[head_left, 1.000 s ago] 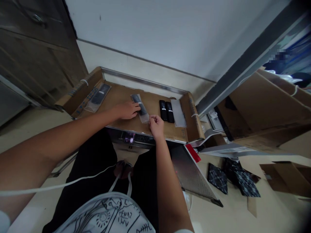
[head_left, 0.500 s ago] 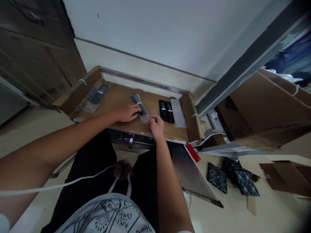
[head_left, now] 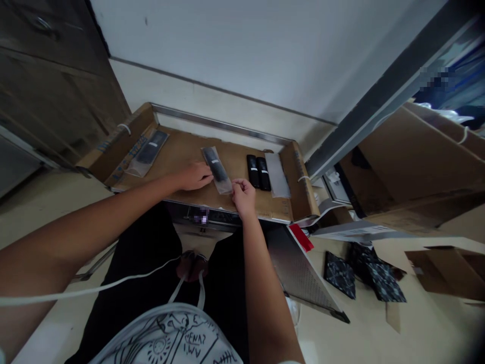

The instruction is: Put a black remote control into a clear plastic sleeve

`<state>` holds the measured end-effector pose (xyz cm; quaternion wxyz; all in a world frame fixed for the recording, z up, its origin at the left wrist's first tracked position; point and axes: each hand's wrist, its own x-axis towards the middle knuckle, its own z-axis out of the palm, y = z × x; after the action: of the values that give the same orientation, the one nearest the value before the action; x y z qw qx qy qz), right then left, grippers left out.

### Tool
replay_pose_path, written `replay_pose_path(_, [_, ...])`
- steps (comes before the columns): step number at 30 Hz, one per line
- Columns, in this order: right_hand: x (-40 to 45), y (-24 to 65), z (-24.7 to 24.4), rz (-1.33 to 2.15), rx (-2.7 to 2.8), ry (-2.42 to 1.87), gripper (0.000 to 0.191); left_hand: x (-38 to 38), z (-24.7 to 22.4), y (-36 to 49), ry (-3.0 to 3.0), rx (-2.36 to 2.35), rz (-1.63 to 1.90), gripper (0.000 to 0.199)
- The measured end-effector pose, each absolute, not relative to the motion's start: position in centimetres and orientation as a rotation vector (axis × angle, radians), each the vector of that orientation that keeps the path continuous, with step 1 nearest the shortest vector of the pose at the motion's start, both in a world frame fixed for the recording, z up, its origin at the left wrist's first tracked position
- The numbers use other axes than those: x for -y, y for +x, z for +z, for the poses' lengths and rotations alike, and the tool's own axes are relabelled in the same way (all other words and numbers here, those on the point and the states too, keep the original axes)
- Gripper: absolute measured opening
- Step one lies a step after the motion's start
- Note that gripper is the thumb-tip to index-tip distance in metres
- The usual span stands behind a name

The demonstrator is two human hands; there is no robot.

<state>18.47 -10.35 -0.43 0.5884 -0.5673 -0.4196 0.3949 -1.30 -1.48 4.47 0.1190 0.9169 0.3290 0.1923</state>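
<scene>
A dark item in a clear plastic sleeve (head_left: 217, 169) lies at the middle of the cardboard-lined tray (head_left: 182, 144). My right hand (head_left: 243, 196) pinches the sleeve's near end between thumb and fingers. Just left of the sleeve rests my left hand (head_left: 196, 176), its fingers loosely curled at the sleeve's edge; whether they hold anything is hidden. Two black items with white labels (head_left: 258, 172) lie side by side to the right, beside a flat translucent sleeve (head_left: 278, 175). Another sleeved dark item (head_left: 148, 152) lies at the tray's left end.
Raised cardboard walls (head_left: 303, 179) bound the tray's ends. A large cardboard box (head_left: 420, 167) stands at the right. Below it, dark patterned pieces (head_left: 384, 280) and an open carton (head_left: 449, 273) lie on the floor. A white cable (head_left: 113, 285) crosses my left arm.
My left hand has moved slightly left, off the top of the sleeved item, uncovering more of it. My right hand stays at the sleeve's near end. The view has shifted slightly.
</scene>
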Motion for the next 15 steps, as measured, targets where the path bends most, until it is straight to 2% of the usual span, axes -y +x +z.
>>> replay_pose_path(2, [10.2, 18.5, -0.5, 0.915, 0.974, -1.321, 0.020, 0.9, 5.4, -1.1, 2.709, -0.940, 0.562, 0.032])
replay_pose_path(6, [10.1, 18.6, -0.6, 0.891, 0.958, -1.333, 0.021, -0.1, 6.2, 2.0, 2.619, -1.100, 0.727, 0.032])
replay_pose_path(11, [10.4, 18.7, -0.7, 0.836, 0.977, -1.369, 0.021, 0.2, 4.0, 6.4, 2.520, -1.419, 0.298, 0.053])
replay_pose_path(15, [10.5, 18.6, -0.5, 0.840, 0.982, -1.350, 0.021, 0.2, 2.9, 5.6, 2.603, -1.383, 0.211, 0.058])
